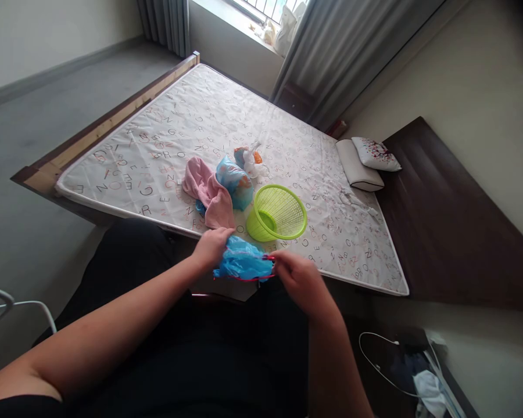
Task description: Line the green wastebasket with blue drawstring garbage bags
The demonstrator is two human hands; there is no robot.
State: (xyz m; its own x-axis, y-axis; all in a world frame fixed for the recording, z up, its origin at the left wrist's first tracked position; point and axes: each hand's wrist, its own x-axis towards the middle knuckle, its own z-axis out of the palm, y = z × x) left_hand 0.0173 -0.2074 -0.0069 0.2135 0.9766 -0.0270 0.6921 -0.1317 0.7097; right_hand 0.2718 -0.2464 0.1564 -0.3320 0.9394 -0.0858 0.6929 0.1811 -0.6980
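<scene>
Ref point: green basket (256, 225), standing on the mattress (353, 232).

Left to right:
- Pink cloth (218, 209): heaped left of the basket.
- Left hand (211, 251): left of the basket, camera side, pinching the bag's left end.
- Light-blue bundle (237, 183): just left of the basket, beside the cloth.
- Blue plastic bag (246, 260): camera side of the basket, strung between both hands.
- Right hand (300, 280): camera side of the basket, right of the bag, fingers gripping its red-edged end.
- White pillow (376, 154): well right of the basket, farther back.

Progress, my read: partway. Done: bag is in both hands, pulled out sideways. Left: it's bunched, not fully spread. Can't tell if its mouth is parted.

Bag looks thin, bright blue, crinkled, with a red strip along the lower edge.
</scene>
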